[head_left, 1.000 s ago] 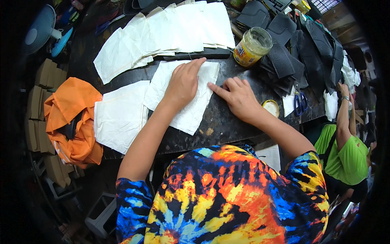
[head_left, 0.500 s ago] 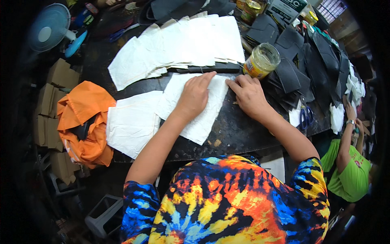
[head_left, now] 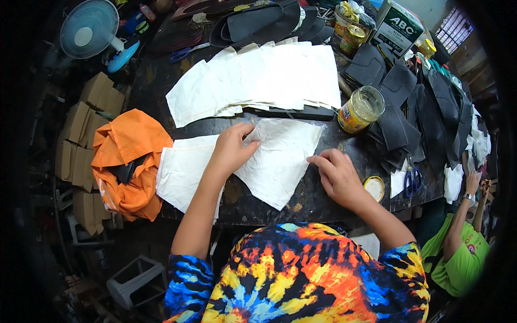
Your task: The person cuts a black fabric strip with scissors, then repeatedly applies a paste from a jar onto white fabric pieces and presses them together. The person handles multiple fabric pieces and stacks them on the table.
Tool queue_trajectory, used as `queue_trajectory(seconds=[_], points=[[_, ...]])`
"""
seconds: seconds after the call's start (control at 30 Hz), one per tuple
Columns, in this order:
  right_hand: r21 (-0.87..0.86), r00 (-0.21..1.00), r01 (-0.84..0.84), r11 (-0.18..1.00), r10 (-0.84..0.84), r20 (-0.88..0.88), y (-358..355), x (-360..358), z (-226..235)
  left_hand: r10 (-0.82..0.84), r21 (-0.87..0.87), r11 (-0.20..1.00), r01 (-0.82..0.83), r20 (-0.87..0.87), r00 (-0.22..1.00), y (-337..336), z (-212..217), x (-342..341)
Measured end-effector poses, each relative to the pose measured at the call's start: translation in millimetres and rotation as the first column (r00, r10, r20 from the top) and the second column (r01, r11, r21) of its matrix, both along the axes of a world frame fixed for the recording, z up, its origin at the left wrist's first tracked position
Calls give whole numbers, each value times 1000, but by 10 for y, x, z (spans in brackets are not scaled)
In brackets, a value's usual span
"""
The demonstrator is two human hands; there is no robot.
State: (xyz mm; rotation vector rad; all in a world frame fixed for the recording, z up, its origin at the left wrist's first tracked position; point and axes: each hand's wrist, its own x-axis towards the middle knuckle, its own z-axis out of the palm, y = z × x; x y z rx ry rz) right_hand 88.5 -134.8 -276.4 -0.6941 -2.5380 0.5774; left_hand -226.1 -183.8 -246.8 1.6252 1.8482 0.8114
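Observation:
A white cloth piece point(head_left: 283, 161) lies on the dark table in front of me. My left hand point(head_left: 232, 149) is at its upper left part, with thumb and forefinger curved and apart. At the cloth's right edge is my right hand point(head_left: 339, 176), its forefinger and thumb closed together on the edge, the other fingers curled. Another white cloth piece point(head_left: 183, 167) lies to the left, partly under my left forearm. Farther back, several overlapping white cloth pieces point(head_left: 258, 75) are fanned out in a row over a black bar point(head_left: 296, 113).
An open glass jar point(head_left: 362, 109) stands right of the cloth, its round lid point(head_left: 374, 188) nearer me. Black cut pieces point(head_left: 396, 129) and blue-handled scissors point(head_left: 413, 182) lie at right. Orange cloth point(head_left: 129, 161) bulges at left, near a fan point(head_left: 89, 29). A person in green point(head_left: 458, 253) works at right.
My left hand has gone from lying flat to curved fingers at the cloth's upper left. My right hand has moved nearer me along its right edge. The whole view has shifted.

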Motion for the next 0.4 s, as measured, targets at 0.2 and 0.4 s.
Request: queue_trajectory(seconds=[0.2,0.4], points=[[-217,988,65,974,-94,-125,-358,25,-129,-221,382,918,108,265,939,455,548,-14],[-133,977,165,977,-180,-116,-482,-86,-246,-71,414,894,-172,510,857,1868,560,44]])
